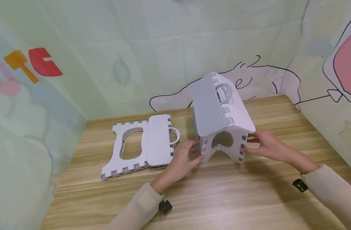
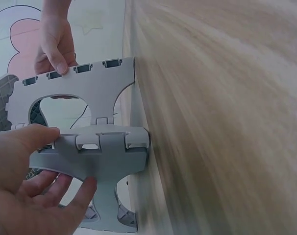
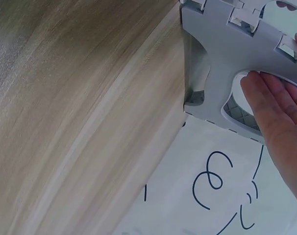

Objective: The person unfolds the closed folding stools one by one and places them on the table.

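A grey and white plastic folding stool [image 1: 208, 108] stands on its legs, half folded, its two seat halves peaked like a roof. A loop handle [image 1: 229, 92] sticks up at the ridge. My left hand [image 1: 181, 161] holds the left leg panel [image 2: 111, 164], thumb along its hinged front edge and fingers against its outer face. On the opposite side, my right hand [image 1: 269, 147] grips the right leg panel [image 3: 214, 54] between thumb and fingers, the fingertips at its cut-out opening. Between the hands, the hinged front panel [image 1: 207, 147] bends at its middle.
Left of the standing stool, a second folding stool [image 1: 159, 139] lies folded flat on the wooden table [image 1: 210, 198]. A printed cloth backdrop [image 1: 152, 64] rises right behind the table's back edge and along its sides. Black clips [image 1: 165, 206] hang at both sleeves.
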A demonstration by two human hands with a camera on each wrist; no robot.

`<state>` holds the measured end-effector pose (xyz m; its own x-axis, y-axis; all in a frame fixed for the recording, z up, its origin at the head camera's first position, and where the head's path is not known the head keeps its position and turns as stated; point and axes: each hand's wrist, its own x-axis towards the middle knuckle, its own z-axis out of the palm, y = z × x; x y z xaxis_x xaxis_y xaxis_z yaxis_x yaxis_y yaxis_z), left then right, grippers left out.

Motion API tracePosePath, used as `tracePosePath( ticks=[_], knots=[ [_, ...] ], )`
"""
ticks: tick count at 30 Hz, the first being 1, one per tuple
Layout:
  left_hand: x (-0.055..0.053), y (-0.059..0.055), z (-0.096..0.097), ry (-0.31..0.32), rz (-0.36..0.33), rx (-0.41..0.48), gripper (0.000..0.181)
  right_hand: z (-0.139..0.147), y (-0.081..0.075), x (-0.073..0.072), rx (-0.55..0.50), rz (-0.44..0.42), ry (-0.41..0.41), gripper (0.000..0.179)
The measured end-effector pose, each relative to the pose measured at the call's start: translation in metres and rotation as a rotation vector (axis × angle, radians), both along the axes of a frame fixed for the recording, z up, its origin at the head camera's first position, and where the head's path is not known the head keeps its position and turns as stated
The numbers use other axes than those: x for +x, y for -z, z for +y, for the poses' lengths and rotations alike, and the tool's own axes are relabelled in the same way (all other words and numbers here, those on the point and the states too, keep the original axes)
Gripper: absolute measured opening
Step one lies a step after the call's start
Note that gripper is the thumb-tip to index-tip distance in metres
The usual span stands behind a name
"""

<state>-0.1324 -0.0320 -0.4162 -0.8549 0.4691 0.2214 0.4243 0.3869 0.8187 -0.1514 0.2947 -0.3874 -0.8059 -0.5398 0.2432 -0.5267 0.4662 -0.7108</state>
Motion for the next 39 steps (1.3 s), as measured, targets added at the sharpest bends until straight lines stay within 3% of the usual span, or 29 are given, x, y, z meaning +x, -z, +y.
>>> tracePosePath(
  ticks=[7, 16, 23, 31, 39],
  knots=[
    [0.001, -0.008, -0.002, -0.027, 0.038, -0.008, 0.045, 0.005, -0.007, 0.001, 0.050, 0.005, -0.006, 0.064],
    [-0.003, -0.025, -0.014, -0.120, 0.042, 0.016, 0.031, 0.019, -0.027, -0.001, 0.152, -0.043, -0.029, 0.049],
    [-0.012, -0.043, -0.025, -0.175, 0.094, 0.051, 0.026, 0.035, -0.049, -0.003, 0.231, -0.092, -0.031, 0.039],
    [-0.021, -0.067, -0.030, -0.176, 0.197, 0.035, 0.031, 0.041, -0.082, -0.006, 0.304, -0.054, 0.057, 0.040],
    [-0.027, -0.090, -0.022, -0.187, 0.263, -0.052, 0.051, 0.031, -0.103, -0.007, 0.229, -0.016, 0.255, 0.049]
  ],
)
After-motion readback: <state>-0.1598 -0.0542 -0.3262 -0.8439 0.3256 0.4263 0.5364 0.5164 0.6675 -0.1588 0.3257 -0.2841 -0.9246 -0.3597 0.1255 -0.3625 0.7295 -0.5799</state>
